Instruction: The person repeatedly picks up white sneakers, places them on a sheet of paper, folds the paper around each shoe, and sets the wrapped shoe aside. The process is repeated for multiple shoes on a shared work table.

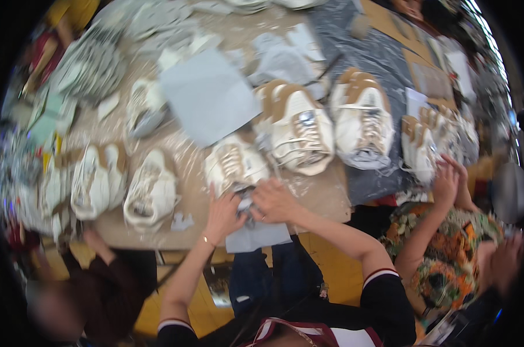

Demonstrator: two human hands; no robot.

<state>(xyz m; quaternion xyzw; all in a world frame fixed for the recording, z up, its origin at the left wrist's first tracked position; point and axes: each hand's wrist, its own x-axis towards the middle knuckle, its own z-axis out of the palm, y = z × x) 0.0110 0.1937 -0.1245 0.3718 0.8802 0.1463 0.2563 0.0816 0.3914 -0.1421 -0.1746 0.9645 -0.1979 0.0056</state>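
Note:
A white and tan lace-up shoe upper (234, 162) lies at the table's near edge, its laced front pointing away from me. At its open end, my left hand (222, 213) holds the left side with fingers bent. Opposite it, my right hand (274, 200) grips the right side, thumb turned inward. Some grey material shows between the hands; the fingers partly hide it. A white sheet (259, 237) lies below my hands, over the table edge. Just beyond the upper rests a large pale grey-blue sheet (210, 95).
More shoe uppers stand to the left (152, 188) and right (302, 136). Stacked grey pieces (91, 66) fill the far left. Dark plastic sheeting (363, 58) covers the table's right part. A co-worker in a floral top (453, 248) handles uppers at right; another person (105, 283) sits at left.

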